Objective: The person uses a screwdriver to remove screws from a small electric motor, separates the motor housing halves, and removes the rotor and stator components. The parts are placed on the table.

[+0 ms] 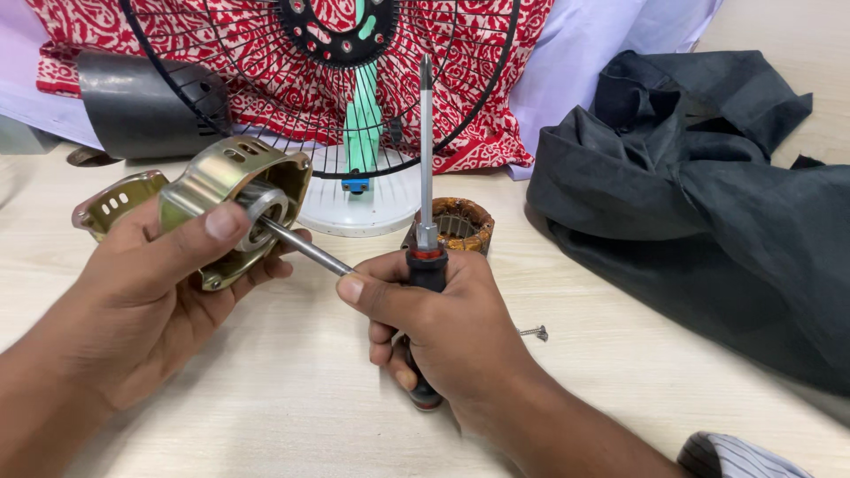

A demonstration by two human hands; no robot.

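My left hand (150, 292) grips a brass-coloured metal motor housing (226, 181) with its thumb pressed on the round bearing at the centre. A steel shaft (305, 250) sticks out of that bearing toward my right hand. My right hand (443, 323) is closed round the black and red handle of a screwdriver (426, 150), whose long blade points straight up; the thumb tip touches the end of the shaft. Just behind the right hand sits a copper-wound stator (465, 226) on the table.
A black wire fan guard (328, 80) and a white round base (363, 208) stand at the back before red patterned cloth. A dark cloth heap (699, 204) fills the right side. A small screw (534, 333) lies on the pale wooden table (292, 398).
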